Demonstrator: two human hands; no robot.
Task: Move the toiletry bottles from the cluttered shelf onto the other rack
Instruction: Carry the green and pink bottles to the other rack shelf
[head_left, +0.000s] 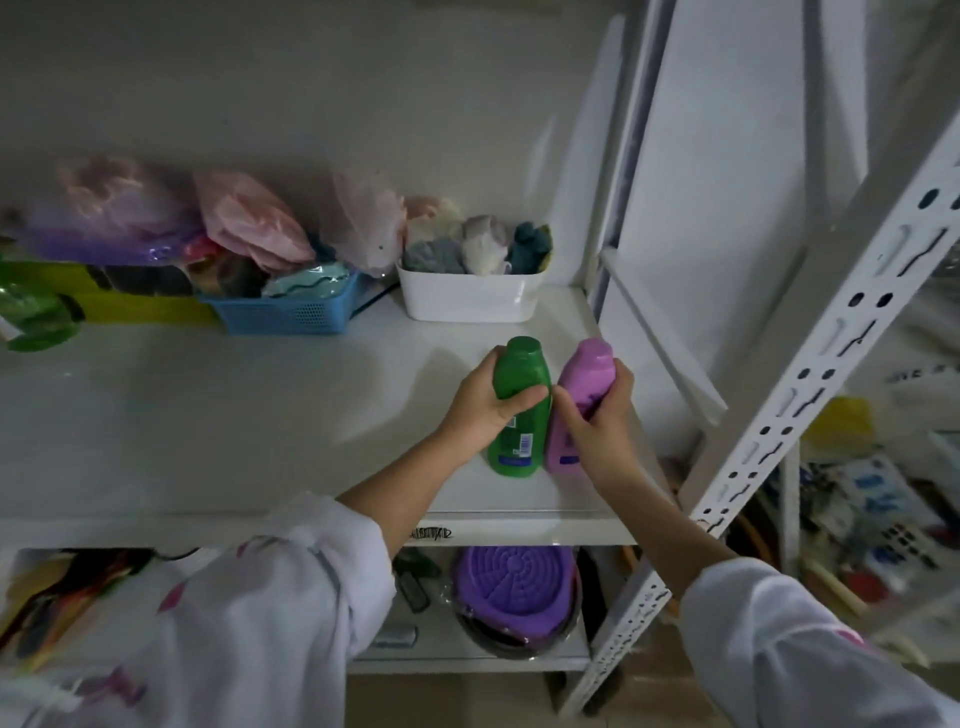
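Observation:
A green bottle (520, 374) and a purple bottle (586, 375) stand side by side near the front right of the white shelf (218, 415), their bases on its surface. My left hand (480, 405) is wrapped around the middle of the green bottle. My right hand (602, 415) grips the purple bottle from its right side. The two bottles touch each other, and both hands cover part of the labels.
At the back of the shelf sit a white bin (470, 299) of cloths, a blue basket (291, 312), plastic bags and a green item (31, 317) at far left. A perforated white rack post (810, 395) rises at right. A purple lid (517, 582) lies on the lower shelf.

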